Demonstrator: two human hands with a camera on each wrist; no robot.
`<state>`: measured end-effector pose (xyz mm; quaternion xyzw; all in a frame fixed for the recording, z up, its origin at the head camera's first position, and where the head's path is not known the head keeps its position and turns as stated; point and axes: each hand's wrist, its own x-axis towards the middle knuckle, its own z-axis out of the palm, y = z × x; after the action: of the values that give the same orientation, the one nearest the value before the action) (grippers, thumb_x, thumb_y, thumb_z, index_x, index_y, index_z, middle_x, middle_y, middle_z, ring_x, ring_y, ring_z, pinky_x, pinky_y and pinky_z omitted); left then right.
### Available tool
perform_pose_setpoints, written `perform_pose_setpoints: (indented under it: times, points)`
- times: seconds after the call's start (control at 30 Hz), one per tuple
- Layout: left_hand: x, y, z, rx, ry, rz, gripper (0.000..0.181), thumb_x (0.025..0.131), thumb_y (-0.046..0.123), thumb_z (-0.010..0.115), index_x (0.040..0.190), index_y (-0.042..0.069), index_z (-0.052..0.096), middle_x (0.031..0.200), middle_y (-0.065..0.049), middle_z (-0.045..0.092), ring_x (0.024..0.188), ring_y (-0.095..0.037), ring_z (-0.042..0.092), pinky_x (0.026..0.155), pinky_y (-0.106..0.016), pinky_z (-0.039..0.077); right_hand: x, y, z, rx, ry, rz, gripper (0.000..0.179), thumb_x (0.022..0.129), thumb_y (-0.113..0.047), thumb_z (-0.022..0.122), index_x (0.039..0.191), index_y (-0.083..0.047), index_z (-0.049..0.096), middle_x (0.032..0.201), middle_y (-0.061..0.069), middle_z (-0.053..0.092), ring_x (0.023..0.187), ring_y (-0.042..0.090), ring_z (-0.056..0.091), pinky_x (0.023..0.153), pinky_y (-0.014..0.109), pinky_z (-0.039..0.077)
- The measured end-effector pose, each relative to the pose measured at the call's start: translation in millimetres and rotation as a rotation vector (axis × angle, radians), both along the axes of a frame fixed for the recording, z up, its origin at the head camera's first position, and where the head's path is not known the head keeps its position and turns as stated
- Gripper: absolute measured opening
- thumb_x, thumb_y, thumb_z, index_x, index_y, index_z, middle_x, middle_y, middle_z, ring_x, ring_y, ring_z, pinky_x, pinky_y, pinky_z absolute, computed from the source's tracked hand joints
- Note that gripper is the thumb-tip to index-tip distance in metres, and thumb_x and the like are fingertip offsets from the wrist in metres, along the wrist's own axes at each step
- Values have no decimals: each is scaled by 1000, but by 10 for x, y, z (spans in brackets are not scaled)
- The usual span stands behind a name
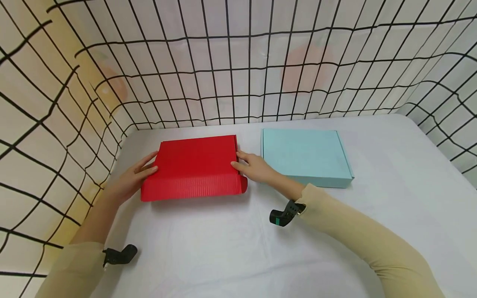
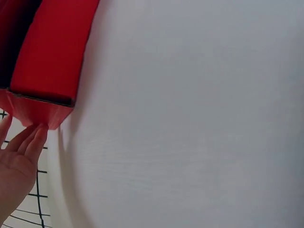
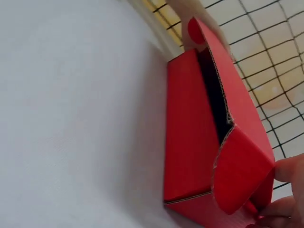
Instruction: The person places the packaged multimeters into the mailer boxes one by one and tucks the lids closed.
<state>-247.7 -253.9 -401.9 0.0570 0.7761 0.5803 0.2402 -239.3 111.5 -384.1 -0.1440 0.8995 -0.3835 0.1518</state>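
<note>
A red cardboard box (image 1: 197,159) sits on the white surface, its lid slightly raised and the front flap hanging outward. In the right wrist view, a dark gap shows between the lid (image 3: 237,99) and the box's front wall (image 3: 187,137). My left hand (image 1: 128,182) touches the box's left side with extended fingers; the left wrist view shows its fingertips against the end wall (image 2: 40,111). On the opposite side, my right hand (image 1: 257,167) rests its fingers along the right edge, near a rounded side tab (image 3: 240,175). The box's inside is hidden.
A light blue closed box (image 1: 305,153) lies to the right of the red one, just behind my right hand. Black wire mesh (image 1: 231,70) borders the white surface (image 1: 223,244) at the back and both sides. A black device is strapped to each wrist.
</note>
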Motion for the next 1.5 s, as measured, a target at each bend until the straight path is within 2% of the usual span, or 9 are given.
perform_pose_setpoints:
  times: [0.17, 0.33, 0.43, 0.53, 0.73, 0.93, 1.03, 1.27, 1.5]
  points:
    - [10, 24, -93, -20, -17, 33, 72, 91, 32, 53, 146, 33, 7, 152, -11, 5, 136, -35, 12, 95, -31, 43, 33, -6, -55, 30, 56, 43, 64, 93, -27, 48, 143, 1, 19, 148, 15, 26, 134, 29, 29, 102, 39, 37]
    - [46, 55, -146, -61, -16, 100, 81, 87, 37, 58, 147, 30, 4, 151, -16, 10, 136, -36, 16, 106, -50, 27, 81, -40, -119, 33, 170, 11, 60, 91, -21, 52, 140, 3, 27, 143, 18, 34, 132, 30, 32, 101, 39, 37]
    - [138, 78, -150, -141, 27, 144, 81, 86, 46, 56, 147, 28, 6, 150, -16, 17, 133, -37, 23, 104, -51, 29, 165, -43, -165, -2, 239, -37, 54, 91, -18, 53, 137, 3, 35, 139, 17, 41, 129, 29, 38, 99, 39, 39]
    - [263, 99, -138, -253, 129, 160, 73, 88, 49, 50, 146, 19, 17, 145, -19, 29, 128, -37, 34, 101, -48, 36, 286, -16, -206, -63, 266, -75, 48, 91, -15, 52, 134, 2, 40, 136, 15, 45, 127, 28, 42, 98, 38, 40]
    - [537, 82, -84, -479, 346, 140, 58, 94, 42, 41, 136, 2, 39, 132, -22, 46, 118, -38, 43, 87, -42, 46, 496, 48, -243, -132, 128, -112, 46, 93, -19, 49, 132, 3, 42, 130, 17, 51, 116, 28, 52, 89, 37, 47]
    - [774, 113, -13, -568, 428, 125, 56, 93, 40, 44, 131, -1, 45, 125, -24, 53, 106, -39, 53, 68, -26, 52, 602, 30, -207, -173, -49, -100, 46, 94, -21, 46, 132, 4, 41, 134, 16, 47, 122, 28, 46, 95, 38, 44]
    - [832, 153, 17, -577, 422, 125, 57, 93, 41, 44, 132, -1, 45, 123, -24, 54, 106, -39, 54, 66, -23, 50, 626, 4, -186, -199, -99, -125, 50, 94, -23, 48, 134, 5, 38, 135, 16, 45, 124, 28, 45, 95, 37, 43]
    - [884, 224, 63, -525, 296, 123, 63, 93, 44, 42, 136, -2, 36, 125, -25, 52, 94, -30, 61, 68, -23, 51, 628, -25, -141, -204, -165, -133, 53, 93, -20, 50, 136, 7, 33, 135, 19, 44, 122, 28, 47, 93, 34, 45]
    - [865, 257, 89, -477, 206, 170, 69, 91, 50, 44, 131, -6, 43, 118, -26, 56, 84, -22, 65, 68, -28, 55, 586, 19, -99, -207, -193, -89, 52, 95, -18, 47, 135, 10, 31, 133, 21, 46, 117, 29, 52, 90, 34, 47]
